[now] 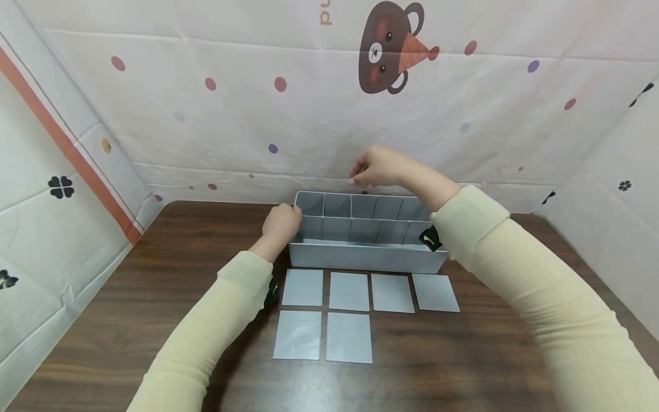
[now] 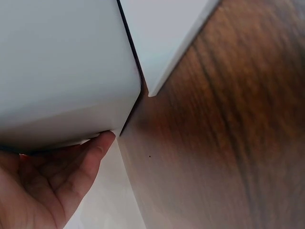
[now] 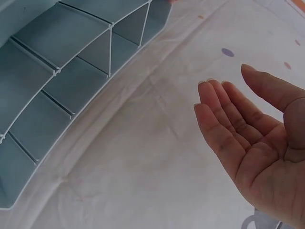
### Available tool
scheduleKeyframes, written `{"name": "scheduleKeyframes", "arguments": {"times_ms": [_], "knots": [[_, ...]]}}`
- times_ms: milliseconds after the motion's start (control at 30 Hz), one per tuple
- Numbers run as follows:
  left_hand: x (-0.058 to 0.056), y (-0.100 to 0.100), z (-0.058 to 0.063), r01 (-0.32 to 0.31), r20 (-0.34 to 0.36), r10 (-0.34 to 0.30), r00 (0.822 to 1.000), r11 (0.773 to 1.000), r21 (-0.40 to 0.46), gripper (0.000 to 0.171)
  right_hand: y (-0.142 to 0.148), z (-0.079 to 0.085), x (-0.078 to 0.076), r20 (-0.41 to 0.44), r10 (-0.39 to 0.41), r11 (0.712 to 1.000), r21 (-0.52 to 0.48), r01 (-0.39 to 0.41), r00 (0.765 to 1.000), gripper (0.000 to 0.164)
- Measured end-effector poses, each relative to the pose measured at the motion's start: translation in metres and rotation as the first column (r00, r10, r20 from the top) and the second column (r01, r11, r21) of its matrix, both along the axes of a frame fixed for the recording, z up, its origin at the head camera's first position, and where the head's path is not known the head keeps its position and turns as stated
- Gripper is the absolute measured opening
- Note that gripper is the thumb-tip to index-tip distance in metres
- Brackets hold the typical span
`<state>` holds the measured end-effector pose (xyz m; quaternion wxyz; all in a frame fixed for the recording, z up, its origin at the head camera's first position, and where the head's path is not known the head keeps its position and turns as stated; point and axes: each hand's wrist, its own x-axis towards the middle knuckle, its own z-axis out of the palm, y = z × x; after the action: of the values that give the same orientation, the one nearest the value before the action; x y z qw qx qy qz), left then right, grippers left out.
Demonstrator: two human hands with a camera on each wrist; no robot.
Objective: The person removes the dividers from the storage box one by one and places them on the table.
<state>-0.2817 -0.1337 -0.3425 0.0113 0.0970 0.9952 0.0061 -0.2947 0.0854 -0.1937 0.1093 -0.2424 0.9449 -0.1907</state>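
Note:
A light grey storage box (image 1: 368,257) with dividers stands near the back of the table, its compartments in two rows behind a long front section. At its left end, my left hand (image 1: 283,222) holds the box by the end wall. Close up in the left wrist view, the fingers (image 2: 90,164) lie against the box wall (image 2: 62,62) near its corner. Above the back rim hovers my right hand (image 1: 380,167), holding nothing. The right wrist view shows this hand (image 3: 252,143) with fingers loosely bent and thumb apart, beside the compartments (image 3: 62,86).
Several flat grey square panels lie in front of the box, with four-wide placement in the upper row, such as this panel (image 1: 301,288), and a lower pair including this panel (image 1: 348,337). A patterned cloth (image 1: 309,126) hangs behind the brown wooden table (image 1: 437,366).

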Motion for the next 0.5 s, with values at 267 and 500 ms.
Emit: {"name": "scheduleKeyframes", "arguments": {"times_ms": [267, 500], "knots": [[-0.001, 0.000, 0.000, -0.015, 0.010, 0.015, 1.000, 0.999, 0.028, 0.032, -0.007, -0.008, -0.011, -0.006, -0.028, 1.000, -0.009, 0.028, 1.000, 0.024], [-0.002, 0.000, -0.001, -0.007, 0.004, 0.007, 1.000, 1.000, 0.022, 0.034, -0.008, -0.020, -0.026, 0.022, -0.078, 0.997, 0.003, 0.078, 0.997, 0.021]]}}
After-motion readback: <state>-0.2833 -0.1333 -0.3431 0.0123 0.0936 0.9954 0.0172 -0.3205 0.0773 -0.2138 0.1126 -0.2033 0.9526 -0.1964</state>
